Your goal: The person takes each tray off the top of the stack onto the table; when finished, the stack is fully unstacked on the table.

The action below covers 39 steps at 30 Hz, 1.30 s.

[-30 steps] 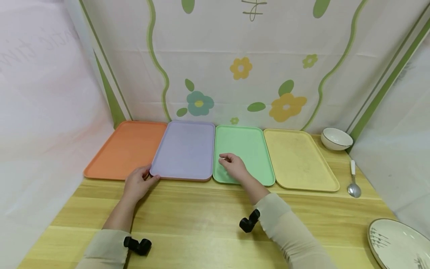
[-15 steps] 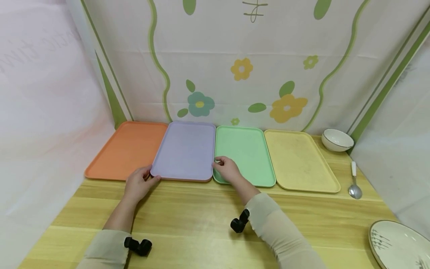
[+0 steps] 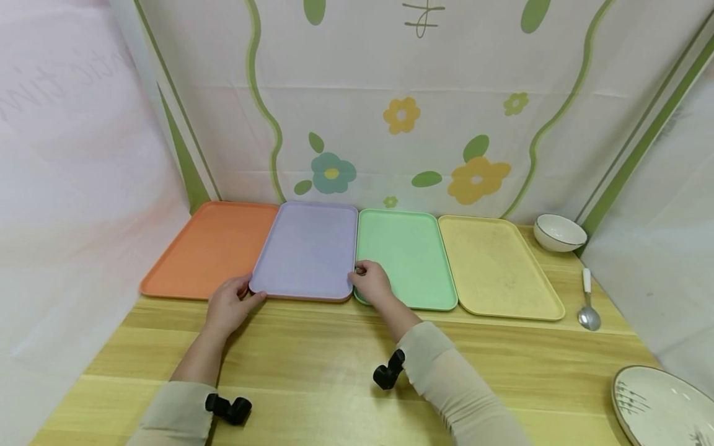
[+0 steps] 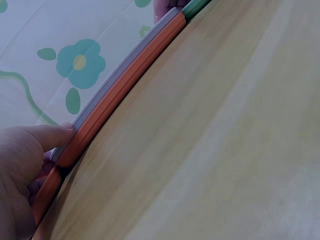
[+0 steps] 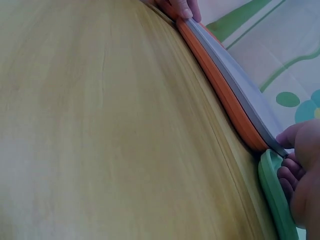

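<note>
A purple tray [image 3: 307,251] lies on top of an orange tray [image 4: 117,82], whose edge shows beneath it in both wrist views. My left hand [image 3: 228,305] holds the purple tray's near left corner, thumb along the front rim. At the near right corner my right hand [image 3: 372,282] pinches the same tray's edge, thumb on the rim and fingers curled below, over the green tray [image 5: 272,187]. Another orange tray [image 3: 217,248] lies to the left, partly behind the left hand.
To the right of the green tray lies a yellow tray [image 3: 496,266]. A white bowl [image 3: 559,233] and a spoon [image 3: 588,300] stand farther right, with a patterned plate [image 3: 658,402] at the lower right. A flowered cloth backdrop [image 3: 346,80] rises right behind the trays.
My right hand has moved left from over the green tray to the purple tray's right edge and now pinches it. The left hand stays at its corner.
</note>
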Each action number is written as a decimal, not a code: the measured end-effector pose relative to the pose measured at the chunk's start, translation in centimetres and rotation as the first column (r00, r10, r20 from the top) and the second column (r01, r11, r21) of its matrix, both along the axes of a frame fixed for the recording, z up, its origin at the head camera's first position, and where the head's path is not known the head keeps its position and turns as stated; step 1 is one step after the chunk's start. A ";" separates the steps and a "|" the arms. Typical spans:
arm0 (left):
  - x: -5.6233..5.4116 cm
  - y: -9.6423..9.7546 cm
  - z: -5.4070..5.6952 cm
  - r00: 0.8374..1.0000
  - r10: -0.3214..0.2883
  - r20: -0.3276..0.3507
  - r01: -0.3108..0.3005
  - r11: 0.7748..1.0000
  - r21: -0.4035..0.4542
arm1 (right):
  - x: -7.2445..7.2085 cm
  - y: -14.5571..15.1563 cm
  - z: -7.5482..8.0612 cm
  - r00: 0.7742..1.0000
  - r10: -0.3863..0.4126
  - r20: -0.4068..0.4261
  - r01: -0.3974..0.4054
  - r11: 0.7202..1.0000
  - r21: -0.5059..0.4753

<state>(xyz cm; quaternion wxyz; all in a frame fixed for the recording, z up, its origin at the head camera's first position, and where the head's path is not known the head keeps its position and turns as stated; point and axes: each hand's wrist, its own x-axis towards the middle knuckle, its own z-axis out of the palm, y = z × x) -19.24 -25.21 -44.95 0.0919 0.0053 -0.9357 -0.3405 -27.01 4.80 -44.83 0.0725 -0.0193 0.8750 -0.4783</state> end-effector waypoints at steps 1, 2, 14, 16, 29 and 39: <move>0.0 0.0 0.0 1.000 0.001 0.003 -0.001 1.000 0.000 | 0.0 -0.1 0.0 1.000 -0.005 0.001 0.005 1.000 -0.015; 0.0 -0.1 0.0 1.000 0.002 0.007 -0.002 1.000 0.001 | 0.0 -0.2 0.0 1.000 -0.010 0.004 0.010 0.999 -0.035; 0.1 -0.3 0.2 0.999 0.022 0.040 -0.023 0.999 0.023 | 0.3 -1.2 0.5 0.996 -0.078 0.041 0.086 0.949 -0.303; 0.1 -0.4 0.2 0.999 0.025 0.037 -0.026 0.999 0.027 | 0.3 -1.3 0.5 0.996 -0.079 0.043 0.088 0.941 -0.327; 0.0 -0.2 0.0 0.999 0.016 0.034 -0.018 0.997 0.070 | -0.5 -1.5 0.2 0.997 -0.079 0.002 0.076 0.958 -0.277; -0.2 -0.1 -0.2 1.000 0.002 0.031 -0.004 0.999 0.042 | -0.3 -1.2 0.5 0.988 -0.155 0.021 0.152 0.922 -0.357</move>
